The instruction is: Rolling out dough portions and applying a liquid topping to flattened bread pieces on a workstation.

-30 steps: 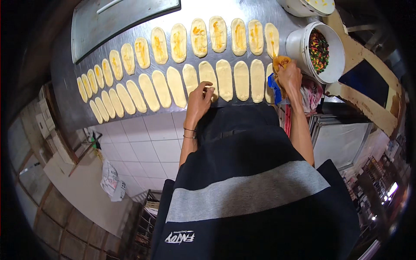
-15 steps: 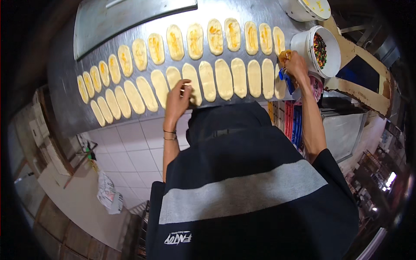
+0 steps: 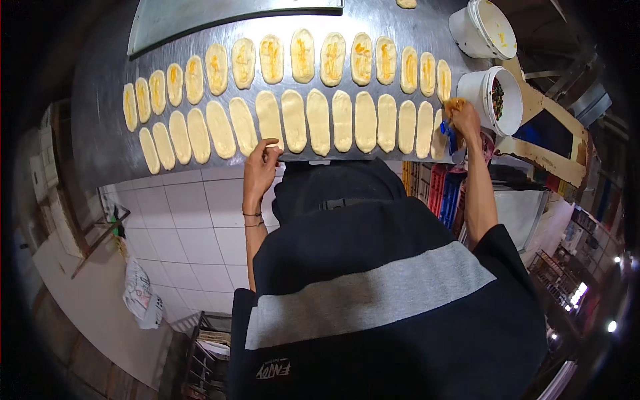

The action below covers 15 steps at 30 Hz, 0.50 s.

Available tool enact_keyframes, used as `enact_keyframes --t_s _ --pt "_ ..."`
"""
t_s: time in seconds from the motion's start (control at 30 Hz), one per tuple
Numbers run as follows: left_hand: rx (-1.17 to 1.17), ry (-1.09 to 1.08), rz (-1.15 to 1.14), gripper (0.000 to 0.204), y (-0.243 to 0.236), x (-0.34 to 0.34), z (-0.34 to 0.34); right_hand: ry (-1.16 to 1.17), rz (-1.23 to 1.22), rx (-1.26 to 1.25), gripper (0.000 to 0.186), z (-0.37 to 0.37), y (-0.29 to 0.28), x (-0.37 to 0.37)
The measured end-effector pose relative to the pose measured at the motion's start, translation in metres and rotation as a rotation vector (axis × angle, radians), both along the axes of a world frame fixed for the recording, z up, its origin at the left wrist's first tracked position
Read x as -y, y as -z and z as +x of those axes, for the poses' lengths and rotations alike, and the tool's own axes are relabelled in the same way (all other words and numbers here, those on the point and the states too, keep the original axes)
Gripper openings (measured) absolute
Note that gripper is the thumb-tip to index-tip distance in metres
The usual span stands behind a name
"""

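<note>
Two rows of flat oval dough pieces lie on a steel table [image 3: 100,157]. The far-row ovals [image 3: 302,57] carry orange-yellow streaks down their middles; the near-row ovals [image 3: 293,123] are plain. My left hand [image 3: 259,175] is at the table's front edge, its fingers loosely bent and apart at the near end of a plain dough oval [image 3: 269,113]. At the right end of the rows, my right hand [image 3: 468,124] is closed around a soft-looking orange and blue packet [image 3: 455,105]. Its blue part hangs below the fingers, beside the last plain oval [image 3: 438,137].
A white bucket [image 3: 472,97] with a dark, colourful chopped mix stands just right of my right hand. Behind it is another white bucket [image 3: 470,33] with yellow residue. A metal tray [image 3: 233,17] lies along the far left. Coloured crates [image 3: 445,193] are below the table's right end.
The view has shifted, so the table's far side shows more. My left hand has moved left along the near row and lowered to a dough end. My right hand still grips the packet.
</note>
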<state>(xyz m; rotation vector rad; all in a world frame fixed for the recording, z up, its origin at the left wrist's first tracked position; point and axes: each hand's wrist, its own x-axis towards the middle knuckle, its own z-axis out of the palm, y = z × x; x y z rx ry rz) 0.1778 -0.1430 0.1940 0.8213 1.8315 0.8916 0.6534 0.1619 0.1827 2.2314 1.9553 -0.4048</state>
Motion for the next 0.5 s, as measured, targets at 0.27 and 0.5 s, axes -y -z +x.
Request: enact_keyframes --t_s 0.27,0.5 --pt "0.199 0.255 -0.027 0.029 0.019 0.001 -0.008 0.030 0.070 -0.296 0.032 0.049 0.005 0.113" --pt "0.125 0.658 0.071 0.027 0.007 -0.060 -0.004 0.039 0.079 -0.159 0.038 -0.011 -0.030 0.091"
